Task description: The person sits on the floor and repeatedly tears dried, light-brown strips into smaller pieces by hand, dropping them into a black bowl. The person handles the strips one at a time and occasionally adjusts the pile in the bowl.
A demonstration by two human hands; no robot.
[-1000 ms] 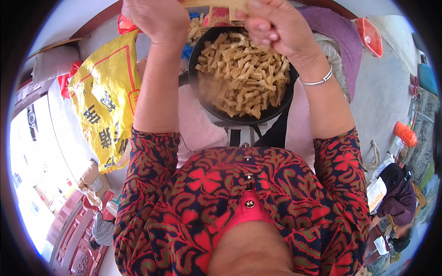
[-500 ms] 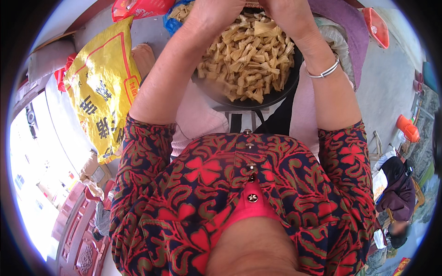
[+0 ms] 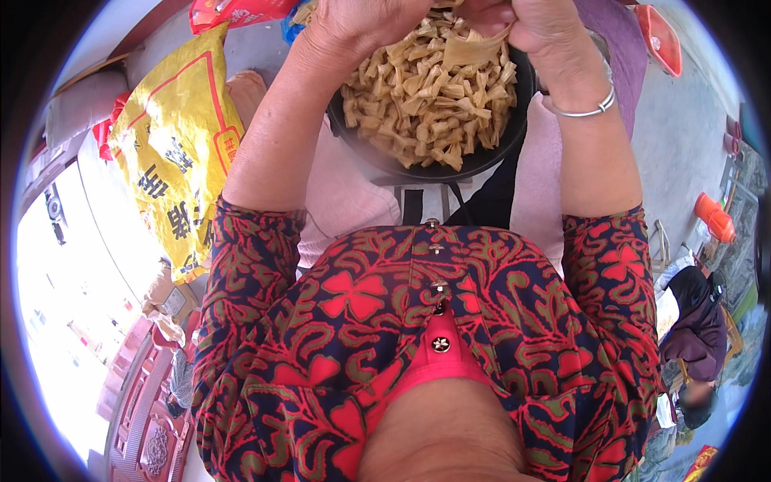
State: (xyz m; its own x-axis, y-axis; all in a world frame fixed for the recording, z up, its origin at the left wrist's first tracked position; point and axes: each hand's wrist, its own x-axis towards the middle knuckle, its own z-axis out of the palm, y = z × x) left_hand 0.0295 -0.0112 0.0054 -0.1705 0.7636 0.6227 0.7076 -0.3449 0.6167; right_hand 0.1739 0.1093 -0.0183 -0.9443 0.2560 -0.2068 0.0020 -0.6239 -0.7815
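Grey floor (image 3: 679, 136) is spreading around us, one yellow bag (image 3: 177, 157) slumping at the left and one red-orange container (image 3: 661, 40) showing at the upper right. From where I'm standing, two hands are reaching over one dark pan (image 3: 518, 124). The left hand (image 3: 365, 20) is losing its fingertips past the upper edge, so I cannot tell what it is gripping; the right hand (image 3: 546, 24) is curling beside it, apparently meeting the corner of one wide pale strip (image 3: 474, 51), though I cannot tell if it is pinching. That strip is showing above the heap of knot-like pieces (image 3: 434, 104) filling the pan, too many for counting. One strip is being handled singly, I'm guessing; the next move is calling for a sure two-handed hold.
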